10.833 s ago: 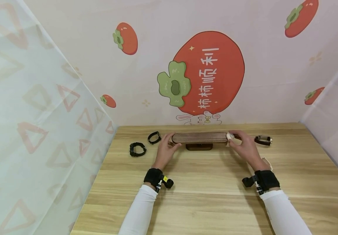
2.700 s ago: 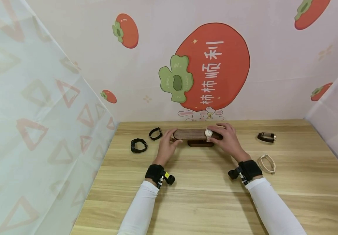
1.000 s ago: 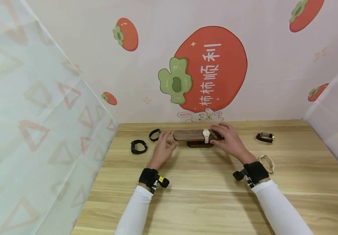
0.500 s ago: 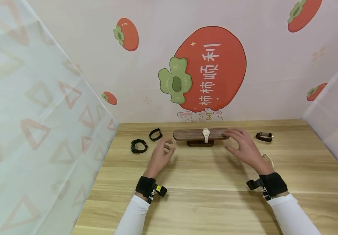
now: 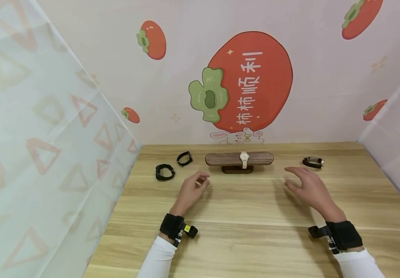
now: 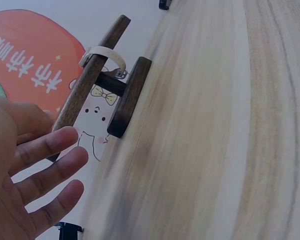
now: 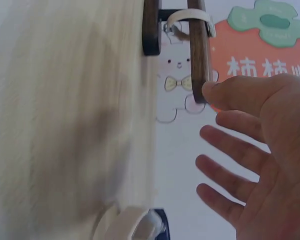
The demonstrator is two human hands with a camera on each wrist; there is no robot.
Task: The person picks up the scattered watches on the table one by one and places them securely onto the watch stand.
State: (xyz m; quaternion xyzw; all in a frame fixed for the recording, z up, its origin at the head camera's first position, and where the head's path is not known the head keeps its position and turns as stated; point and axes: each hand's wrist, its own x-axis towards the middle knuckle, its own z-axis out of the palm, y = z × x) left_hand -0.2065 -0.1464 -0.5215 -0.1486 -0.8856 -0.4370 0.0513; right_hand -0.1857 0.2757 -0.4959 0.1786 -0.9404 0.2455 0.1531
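Observation:
A wooden watch stand (image 5: 220,159), a dark bar on a low base, stands near the back of the table. Strapped around its bar, right of the middle, is a white wristwatch (image 5: 244,156); its buckled pale strap (image 6: 106,51) loops under the bar in the left wrist view. My left hand (image 5: 190,192) hovers in front of the stand's left end, fingers loosely bent and holding nothing. Off the stand's right end, my right hand (image 5: 311,190) is apart from it, thumb and fingers spread with nothing between them.
Left of the stand lie two black watches, a chunky one (image 5: 165,172) and a slimmer one (image 5: 184,158). A dark-strapped watch (image 5: 313,162) lies at the right. A beige watch (image 7: 127,222) shows in the right wrist view, hidden by my right arm from the head.
The white watch went leftward along the bar earlier. Over the last second both hands came away from the stand, the right one back and to the right, the left toward me.

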